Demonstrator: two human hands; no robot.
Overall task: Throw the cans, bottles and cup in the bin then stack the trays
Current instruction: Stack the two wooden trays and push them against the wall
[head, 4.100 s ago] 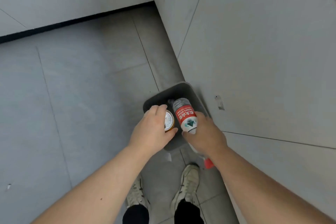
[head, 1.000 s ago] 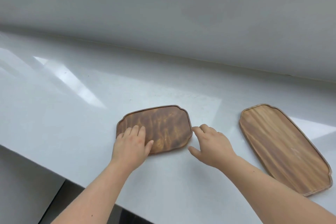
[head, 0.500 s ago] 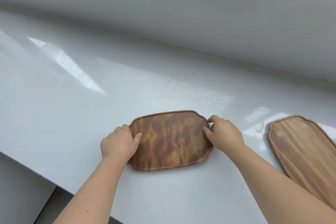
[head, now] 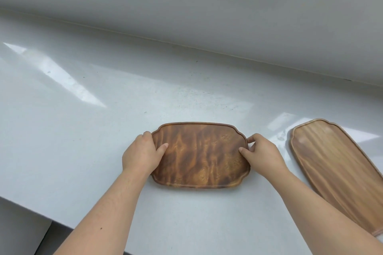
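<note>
A dark wooden tray (head: 200,154) with scalloped corners lies flat on the white counter (head: 83,141), near its front edge. My left hand (head: 142,154) grips the tray's left end, thumb on top of its surface. My right hand (head: 262,154) grips the right end the same way. A second, lighter and longer wooden tray (head: 335,170) lies to the right, slanting toward the lower right, partly covered by my right forearm. No cans, bottles, cup or bin are in view.
A white wall upstand (head: 207,16) runs along the back of the counter. The counter's front edge (head: 41,216) drops off at lower left to a darker floor.
Earlier I held a can and a bottle over a grey bin on the floor. Since then my hands have closed on both ends of the dark tray, which now lies straighter.
</note>
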